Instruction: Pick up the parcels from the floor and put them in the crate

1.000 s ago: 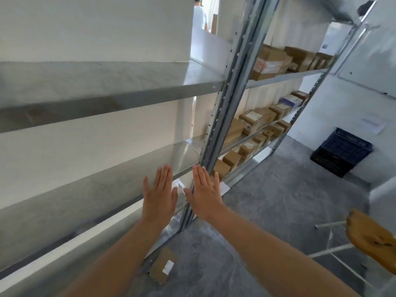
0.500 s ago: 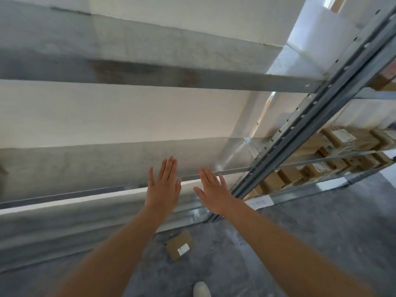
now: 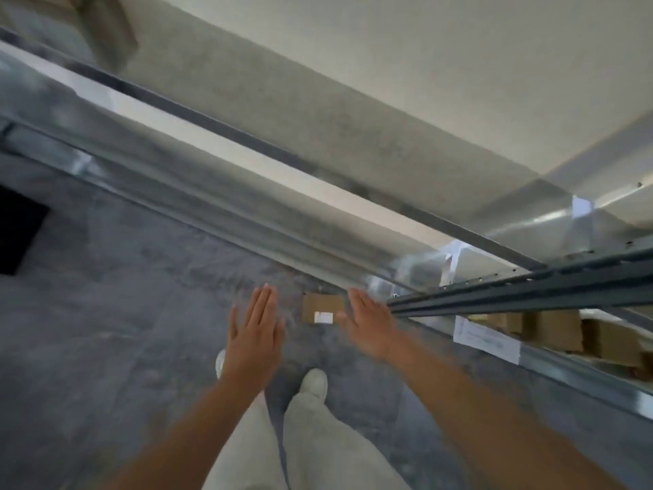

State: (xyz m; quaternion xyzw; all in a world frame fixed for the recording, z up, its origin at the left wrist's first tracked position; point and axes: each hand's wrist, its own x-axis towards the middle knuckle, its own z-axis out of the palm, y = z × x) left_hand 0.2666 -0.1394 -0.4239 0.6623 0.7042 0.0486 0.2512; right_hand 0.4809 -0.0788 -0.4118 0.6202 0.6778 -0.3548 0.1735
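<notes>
The fingers of the left hand are straight and pressed side by side, palm down, grasping nothing. The right hand is the same: released, flat, fingers stretched forward, the thumb spread out to the side, nothing in it. Both hands hang in the air above the floor, apart from each other, with bare forearms running back toward the camera.

The parcel shows between the two hands. It is a small brown cardboard one with a white label at its near edge, and it lies flat on the floor just in front of the bottom rail of the shelf. The right thumb's tip overlaps the view close by the label; the blur hides whether it touches.

Below the hands, pale trousers and two light shoes stand on the grey floor. The metal shelf runs slantwise across the view. A dark post crosses at the right, and under it brown boxes sit in a row on the low shelf, with a white sheet fixed on its front rail. At the left edge is a black shape, too cut off to tell what it is.
</notes>
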